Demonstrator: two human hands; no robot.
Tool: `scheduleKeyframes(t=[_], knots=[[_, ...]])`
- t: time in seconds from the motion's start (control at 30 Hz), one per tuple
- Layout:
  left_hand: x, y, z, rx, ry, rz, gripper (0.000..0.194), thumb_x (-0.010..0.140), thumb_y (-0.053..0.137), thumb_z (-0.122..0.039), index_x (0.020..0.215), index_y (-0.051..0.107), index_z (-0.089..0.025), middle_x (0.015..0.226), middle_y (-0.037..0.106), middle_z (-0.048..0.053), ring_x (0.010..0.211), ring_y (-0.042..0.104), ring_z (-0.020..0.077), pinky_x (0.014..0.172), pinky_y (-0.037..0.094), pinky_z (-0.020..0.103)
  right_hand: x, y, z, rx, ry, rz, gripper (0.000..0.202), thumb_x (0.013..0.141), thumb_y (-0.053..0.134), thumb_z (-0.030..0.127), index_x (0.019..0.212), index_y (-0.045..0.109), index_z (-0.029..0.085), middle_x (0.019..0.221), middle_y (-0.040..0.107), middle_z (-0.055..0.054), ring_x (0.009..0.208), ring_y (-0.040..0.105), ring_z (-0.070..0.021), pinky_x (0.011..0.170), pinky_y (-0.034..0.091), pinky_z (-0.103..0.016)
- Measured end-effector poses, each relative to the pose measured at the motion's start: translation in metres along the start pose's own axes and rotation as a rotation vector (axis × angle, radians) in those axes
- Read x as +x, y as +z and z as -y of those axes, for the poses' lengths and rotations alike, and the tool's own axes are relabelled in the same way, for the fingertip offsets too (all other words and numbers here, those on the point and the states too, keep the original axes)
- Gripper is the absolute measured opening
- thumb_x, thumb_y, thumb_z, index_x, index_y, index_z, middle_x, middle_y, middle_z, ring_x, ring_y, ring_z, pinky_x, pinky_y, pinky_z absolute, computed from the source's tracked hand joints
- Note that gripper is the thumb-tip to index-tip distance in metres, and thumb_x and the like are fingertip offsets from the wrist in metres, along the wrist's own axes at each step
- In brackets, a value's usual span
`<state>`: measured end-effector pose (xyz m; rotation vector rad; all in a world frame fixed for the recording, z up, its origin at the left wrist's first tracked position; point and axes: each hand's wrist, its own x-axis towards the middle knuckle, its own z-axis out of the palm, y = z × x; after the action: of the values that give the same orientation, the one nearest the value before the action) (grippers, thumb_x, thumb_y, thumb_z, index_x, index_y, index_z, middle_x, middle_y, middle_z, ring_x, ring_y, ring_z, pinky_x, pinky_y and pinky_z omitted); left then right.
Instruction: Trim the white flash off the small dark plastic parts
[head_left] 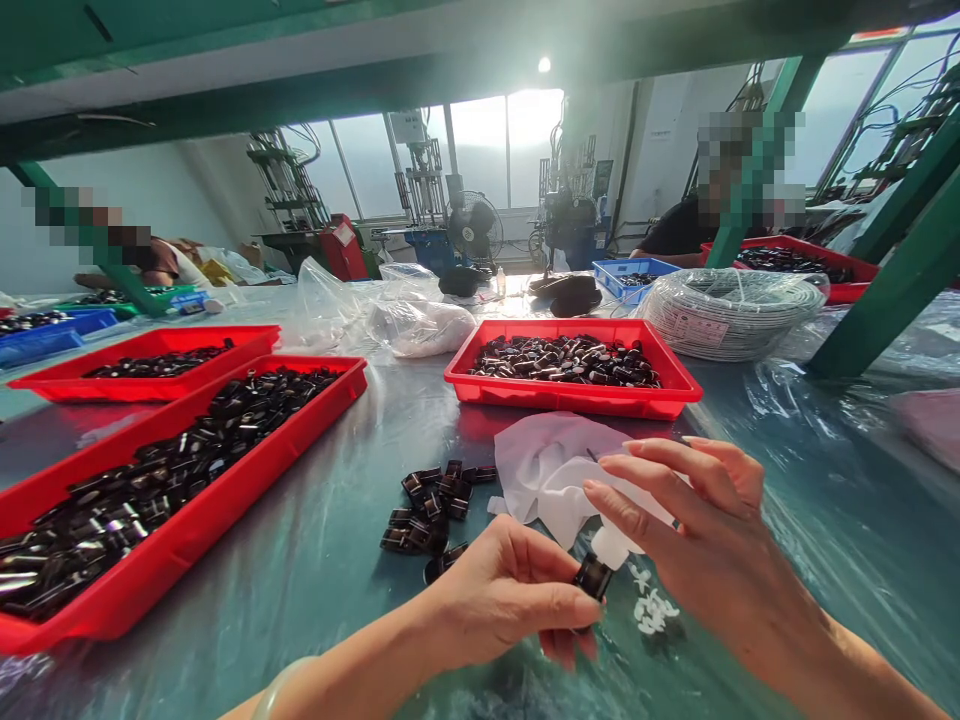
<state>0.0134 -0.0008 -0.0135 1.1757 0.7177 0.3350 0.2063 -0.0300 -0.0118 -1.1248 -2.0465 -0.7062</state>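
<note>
My left hand is closed around a small black cylindrical part, pinched between thumb and fingers. A small white piece shows at the upper end of that part; whether it is attached I cannot tell. My right hand is just to the right, fingers stretched out and apart, over a thin white sheet. Several tiny white bits lie on the table below my right hand. Left of the sheet is a loose pile of black parts.
Red trays of black parts stand at left, behind it and ahead. A wrapped cable coil and clear plastic bags lie farther back. Green posts frame the table. Two people sit across, left and right.
</note>
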Motion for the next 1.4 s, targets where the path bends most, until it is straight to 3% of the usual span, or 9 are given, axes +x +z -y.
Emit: scheduleKeyframes(t=[0.53,1.0,1.23,1.33,1.4], knots=[[0.000,-0.002,0.001,0.014,0.000,-0.006,0.023,0.066,0.071,-0.032,0.071,0.072,-0.010,0.062,0.065,0.005,0.048,0.055,0.0070,0.049,0.043,0.017,-0.001,0.001,-0.007,0.120,-0.017,0.047,0.021,0.090,0.044,0.016,0.099,0.060,0.027,0.101,0.067,-0.001,0.105,0.053,-0.0224,0.091,0.031,-0.045],[0.001,0.001,0.004,0.002,-0.034,0.024,0.028,0.065,0.071,-0.035,0.070,0.071,-0.008,0.062,0.064,0.004,0.048,0.055,0.0074,0.049,0.044,0.018,0.000,0.000,-0.002,0.054,-0.044,0.049,0.024,0.087,0.046,0.012,0.103,0.060,0.023,0.102,0.067,-0.004,0.104,0.053,-0.0245,0.089,0.030,-0.046],[0.002,0.002,0.001,-0.017,0.002,-0.028,0.020,0.063,0.074,-0.028,0.070,0.072,-0.009,0.061,0.064,0.003,0.049,0.056,0.0080,0.051,0.045,0.019,0.002,0.003,-0.003,0.204,0.107,0.047,0.041,0.080,0.039,-0.004,0.105,0.059,0.022,0.100,0.065,-0.004,0.103,0.052,-0.0219,0.086,0.033,-0.044],[0.002,0.005,0.000,-0.053,0.023,-0.100,0.020,0.058,0.076,-0.024,0.070,0.071,-0.009,0.059,0.064,0.002,0.050,0.057,0.0091,0.050,0.045,0.019,0.002,0.008,-0.010,0.315,0.258,0.045,0.036,0.079,0.046,0.006,0.109,0.058,0.023,0.101,0.065,-0.003,0.098,0.055,-0.0202,0.084,0.039,-0.039],[0.002,0.006,0.000,-0.092,0.043,-0.143,0.021,0.054,0.078,-0.023,0.066,0.068,-0.010,0.059,0.064,0.002,0.049,0.057,0.0097,0.049,0.044,0.020,0.002,0.011,-0.019,0.378,0.510,0.041,0.032,0.076,0.055,0.020,0.107,0.060,0.024,0.100,0.066,-0.003,0.092,0.059,-0.0202,0.079,0.044,-0.035]])
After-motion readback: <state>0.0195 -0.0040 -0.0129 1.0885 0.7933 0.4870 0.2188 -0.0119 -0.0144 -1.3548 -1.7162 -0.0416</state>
